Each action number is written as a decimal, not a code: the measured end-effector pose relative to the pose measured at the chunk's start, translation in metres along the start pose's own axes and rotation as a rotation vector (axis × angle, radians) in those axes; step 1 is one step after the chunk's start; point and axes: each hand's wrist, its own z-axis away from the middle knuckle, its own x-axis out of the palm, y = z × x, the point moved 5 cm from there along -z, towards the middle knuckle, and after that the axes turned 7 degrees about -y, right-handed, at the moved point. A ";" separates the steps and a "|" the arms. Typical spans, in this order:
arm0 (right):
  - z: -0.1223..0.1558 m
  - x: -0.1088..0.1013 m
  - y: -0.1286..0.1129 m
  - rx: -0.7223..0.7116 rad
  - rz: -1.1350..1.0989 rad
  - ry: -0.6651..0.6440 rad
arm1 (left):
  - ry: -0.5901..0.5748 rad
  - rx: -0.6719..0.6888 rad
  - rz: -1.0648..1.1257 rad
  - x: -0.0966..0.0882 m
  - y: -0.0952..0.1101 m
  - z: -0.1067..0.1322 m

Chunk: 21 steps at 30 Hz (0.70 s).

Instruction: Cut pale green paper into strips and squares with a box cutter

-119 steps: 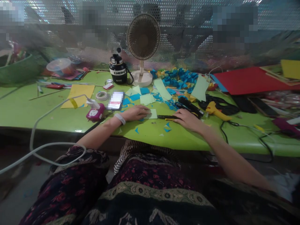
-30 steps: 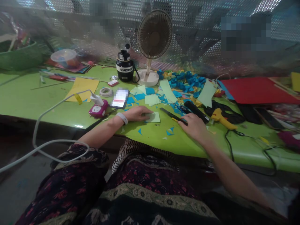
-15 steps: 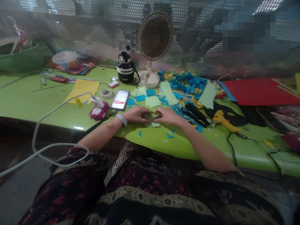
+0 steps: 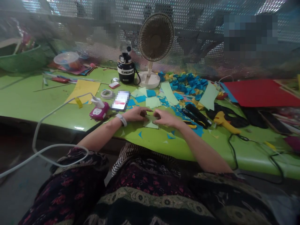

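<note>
A small piece of pale green paper (image 4: 150, 122) lies between my hands near the table's front edge. My left hand (image 4: 138, 114) has its thumb and fingers closed at the paper's left side. From the right, my right hand (image 4: 163, 117) pinches the paper's upper right edge with curled fingers. The fingertips partly cover the sheet. Just beyond the hands lie cut pale green paper (image 4: 152, 102) and blue paper squares (image 4: 141, 99). Small blue scraps (image 4: 171, 136) are scattered on the near side.
A phone (image 4: 120, 100), a purple adapter (image 4: 99, 111) with a white cable, and a tape roll (image 4: 107, 94) stand left. A fan (image 4: 150, 80) and a black bottle (image 4: 126, 70) are behind. On the right are a black stapler-like tool (image 4: 197, 115) and a yellow glue gun (image 4: 225, 123).
The pale green paper now lies flatter and more of it shows between my hands. My right fingers have shifted slightly left and down over it.
</note>
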 end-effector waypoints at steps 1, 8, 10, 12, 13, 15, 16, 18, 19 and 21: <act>0.001 0.000 0.000 -0.001 0.013 0.021 | 0.002 -0.006 0.009 0.001 0.000 0.000; -0.001 -0.002 0.001 -0.036 0.151 0.119 | 0.037 -0.001 0.038 -0.001 0.002 0.001; -0.004 -0.002 0.004 -0.026 0.126 0.133 | 0.051 -0.009 0.038 -0.005 0.003 0.002; -0.006 -0.006 0.007 -0.040 0.064 0.234 | 0.081 -0.004 0.033 -0.013 0.004 0.003; -0.007 -0.008 0.008 -0.054 -0.008 0.292 | 0.105 0.002 0.038 -0.018 0.004 0.004; -0.009 -0.010 0.011 -0.089 -0.233 0.357 | 0.162 0.018 0.080 -0.027 0.005 0.006; -0.011 -0.010 0.012 -0.105 -0.362 0.364 | 0.188 0.024 0.115 -0.029 0.005 0.006; -0.014 -0.011 0.014 -0.127 -0.557 0.358 | 0.227 0.028 0.185 -0.031 0.005 0.006; -0.016 -0.013 0.015 -0.130 -0.599 0.368 | 0.253 0.024 0.210 -0.031 0.004 0.005; -0.019 -0.023 0.020 -0.119 -0.590 0.428 | 0.343 0.000 0.224 -0.032 0.001 0.005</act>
